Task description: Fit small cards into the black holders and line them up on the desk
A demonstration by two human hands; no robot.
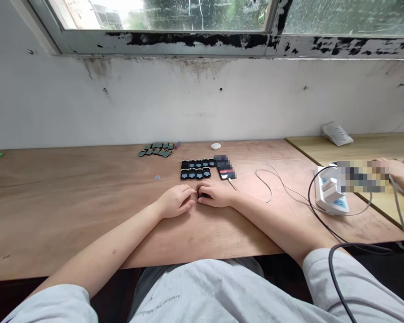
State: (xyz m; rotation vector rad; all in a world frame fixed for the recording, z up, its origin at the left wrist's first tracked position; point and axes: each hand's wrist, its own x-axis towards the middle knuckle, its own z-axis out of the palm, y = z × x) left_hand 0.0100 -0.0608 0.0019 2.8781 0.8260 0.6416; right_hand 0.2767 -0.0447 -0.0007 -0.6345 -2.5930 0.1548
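My right hand (215,193) curls over a small black piece (203,194) on the wooden table, its fingers closed round it. The piece resembles the black cases nearby, but is mostly hidden by my fingers. My left hand (177,200) lies just to its left, thumb and fingers apart, fingertips close to the piece; whether they touch it I cannot tell. Beyond my hands, two rows of small black cases (195,173) with bluish-grey faces lie side by side. A small pale rectangular chip (157,177) rests left of them.
Several dark green-grey pieces (156,151) lie at the back beside a purple stick (177,145). A phone (226,173), partly blurred, has a white cable attached. A white case (216,146) sits behind. Rightward are a power strip (333,193), cables, and another person's hand (392,168).
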